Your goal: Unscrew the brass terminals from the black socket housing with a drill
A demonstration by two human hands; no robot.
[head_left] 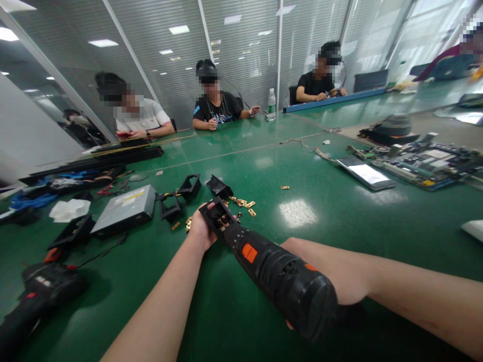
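My left hand (pixel 201 229) is closed around a black plastic housing (pixel 206 210) with brass parts inside its opening. My right hand (pixel 345 281) grips a black and orange cordless drill (pixel 279 274); the drill body hides most of its fingers. The drill's front end meets the housing's opening, so its tip cannot be seen. Around the left hand lie loose small brass plates (pixel 251 212) and several similar black housings (pixel 189 186). A single brass plate (pixel 285 187) lies apart, farther right on the green table (pixel 256 166).
A second cordless drill (pixel 49 286) lies at the left, near an optical drive (pixel 126 208) and crumpled white tissue (pixel 70 210). To the right are a phone (pixel 364 173) and circuit boards (pixel 433 158). Across the table sit several people, with a water bottle (pixel 271 105) between two of them.
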